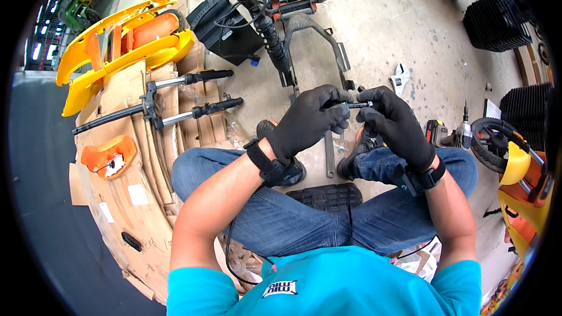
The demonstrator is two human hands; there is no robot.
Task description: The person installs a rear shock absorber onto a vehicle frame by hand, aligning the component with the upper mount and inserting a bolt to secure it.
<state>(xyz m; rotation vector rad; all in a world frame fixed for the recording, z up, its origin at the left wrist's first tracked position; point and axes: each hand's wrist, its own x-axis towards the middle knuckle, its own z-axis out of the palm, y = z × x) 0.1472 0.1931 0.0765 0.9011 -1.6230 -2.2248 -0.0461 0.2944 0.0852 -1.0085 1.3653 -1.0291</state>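
My left hand [304, 123] and my right hand [395, 129], both in black gloves, meet in front of me, fingers pinched on either end of a long metal bolt [358, 105]; small parts at its ends are hard to make out. Just beyond them stands a scooter frame [290, 41] with a black spring shock. A flat metal bar [329, 161] lies on the floor below my hands, between my shoes. An adjustable wrench [400, 80] rests beyond my right hand, and a cordless drill [445, 136] is to its right.
To the left, cardboard [105, 210] holds yellow body panels [85, 85], a front fork [146, 111] and an orange part [99, 158]. A black box [237, 41] sits beside the frame. At right are black finned stacks [489, 20], a wheel [486, 161] and yellow-orange panels [521, 199].
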